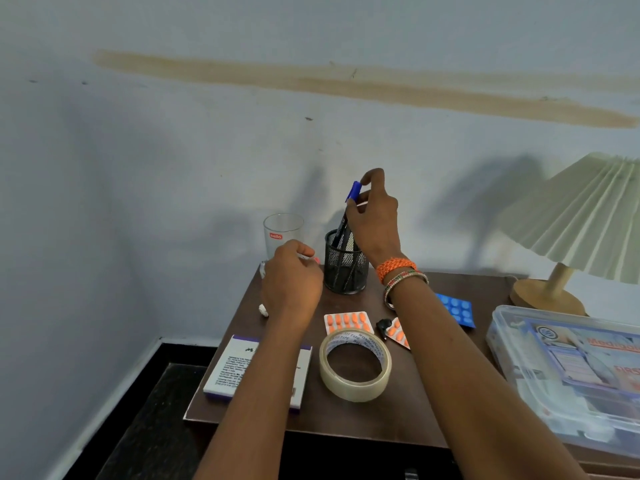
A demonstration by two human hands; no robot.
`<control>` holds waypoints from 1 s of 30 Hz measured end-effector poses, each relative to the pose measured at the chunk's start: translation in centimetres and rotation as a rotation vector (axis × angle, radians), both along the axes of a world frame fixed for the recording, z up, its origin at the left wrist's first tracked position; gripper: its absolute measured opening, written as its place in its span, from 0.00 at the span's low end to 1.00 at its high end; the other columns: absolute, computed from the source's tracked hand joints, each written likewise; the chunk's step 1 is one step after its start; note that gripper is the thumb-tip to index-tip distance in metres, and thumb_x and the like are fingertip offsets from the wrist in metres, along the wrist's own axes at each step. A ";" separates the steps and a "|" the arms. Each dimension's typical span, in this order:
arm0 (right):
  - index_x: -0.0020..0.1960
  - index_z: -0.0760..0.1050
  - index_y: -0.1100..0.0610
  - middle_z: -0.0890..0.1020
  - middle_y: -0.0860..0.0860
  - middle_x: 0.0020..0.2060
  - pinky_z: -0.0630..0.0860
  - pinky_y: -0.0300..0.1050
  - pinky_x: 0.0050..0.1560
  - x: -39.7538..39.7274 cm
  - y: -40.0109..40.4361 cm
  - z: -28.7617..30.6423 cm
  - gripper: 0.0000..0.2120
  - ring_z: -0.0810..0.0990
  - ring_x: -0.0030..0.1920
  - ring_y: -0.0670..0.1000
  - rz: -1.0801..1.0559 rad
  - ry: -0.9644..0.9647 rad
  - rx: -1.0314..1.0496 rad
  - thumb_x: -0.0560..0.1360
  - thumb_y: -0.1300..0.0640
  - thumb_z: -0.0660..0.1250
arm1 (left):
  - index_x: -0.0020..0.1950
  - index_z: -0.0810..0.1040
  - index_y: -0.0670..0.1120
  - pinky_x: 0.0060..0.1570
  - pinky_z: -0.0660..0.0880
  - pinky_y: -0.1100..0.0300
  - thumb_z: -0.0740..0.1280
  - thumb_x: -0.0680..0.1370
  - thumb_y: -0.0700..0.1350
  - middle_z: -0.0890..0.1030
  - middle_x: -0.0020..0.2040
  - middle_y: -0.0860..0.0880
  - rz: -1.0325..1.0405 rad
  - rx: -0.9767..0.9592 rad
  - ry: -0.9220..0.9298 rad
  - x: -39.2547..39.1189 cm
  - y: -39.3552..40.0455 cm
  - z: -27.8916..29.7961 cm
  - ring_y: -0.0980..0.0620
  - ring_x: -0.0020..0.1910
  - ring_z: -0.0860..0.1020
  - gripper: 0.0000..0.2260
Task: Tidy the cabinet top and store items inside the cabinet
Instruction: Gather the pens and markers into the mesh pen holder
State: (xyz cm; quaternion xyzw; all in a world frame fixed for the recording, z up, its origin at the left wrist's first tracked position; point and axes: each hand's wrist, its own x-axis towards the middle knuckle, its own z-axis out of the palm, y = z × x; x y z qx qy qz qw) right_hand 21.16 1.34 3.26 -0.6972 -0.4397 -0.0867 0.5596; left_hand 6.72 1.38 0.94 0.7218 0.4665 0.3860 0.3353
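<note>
Head view shows our right hand (375,216) pinching the blue-capped pen (348,216) over the mesh pen cup (345,268) on the desk (415,403), so we should lower it straight inside, while our left hand (291,278) grips a white pen (306,256).

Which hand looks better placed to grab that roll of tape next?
Probably the left hand. It hangs nearer the tape, though it seems to hold something small. The right hand is busy, pinching a blue-capped pen over the mesh holder.
</note>
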 end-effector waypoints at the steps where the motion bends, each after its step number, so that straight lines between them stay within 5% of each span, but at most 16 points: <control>1: 0.60 0.64 0.58 0.79 0.58 0.46 0.82 0.53 0.41 0.1 0.2 -0.2 0.15 0.81 0.40 0.56 0.004 0.008 -0.008 0.76 0.65 0.64 | 0.56 0.77 0.47 0.49 0.74 0.58 0.64 0.78 0.41 0.80 0.58 0.45 0.002 0.002 -0.001 0.0 0.1 0.0 0.47 0.56 0.78 0.08; 10: 0.59 0.66 0.58 0.79 0.59 0.41 0.78 0.45 0.38 1.2 2.3 -2.2 0.14 0.77 0.34 0.51 0.017 0.017 -0.117 0.75 0.65 0.64 | 0.49 0.76 0.49 0.48 0.71 0.59 0.64 0.78 0.41 0.80 0.55 0.45 0.012 -0.017 0.025 1.0 0.7 -0.4 0.48 0.54 0.76 0.04; 21: 0.52 0.77 0.58 0.76 0.55 0.42 0.69 0.41 0.40 2.0 2.9 -3.6 0.10 0.76 0.40 0.54 0.006 0.006 -0.327 0.74 0.66 0.61 | 0.50 0.76 0.49 0.52 0.75 0.54 0.64 0.78 0.42 0.80 0.54 0.46 -0.016 -0.010 0.072 1.2 1.2 -1.0 0.48 0.54 0.77 0.04; 25: 0.50 0.79 0.57 0.79 0.60 0.49 0.69 0.42 0.42 2.3 2.7 -3.3 0.15 0.78 0.47 0.58 -0.007 0.020 -0.354 0.71 0.69 0.58 | 0.48 0.75 0.49 0.49 0.73 0.57 0.64 0.78 0.41 0.80 0.54 0.46 -0.020 0.004 0.071 1.1 1.2 -1.0 0.48 0.54 0.76 0.03; 30: 0.45 0.79 0.57 0.79 0.59 0.46 0.76 0.46 0.39 2.3 1.7 -1.5 0.14 0.79 0.41 0.56 -0.028 0.014 -0.291 0.70 0.70 0.59 | 0.51 0.77 0.48 0.48 0.72 0.58 0.64 0.78 0.41 0.79 0.54 0.46 -0.040 0.009 0.068 1.2 1.1 -1.0 0.50 0.51 0.75 0.05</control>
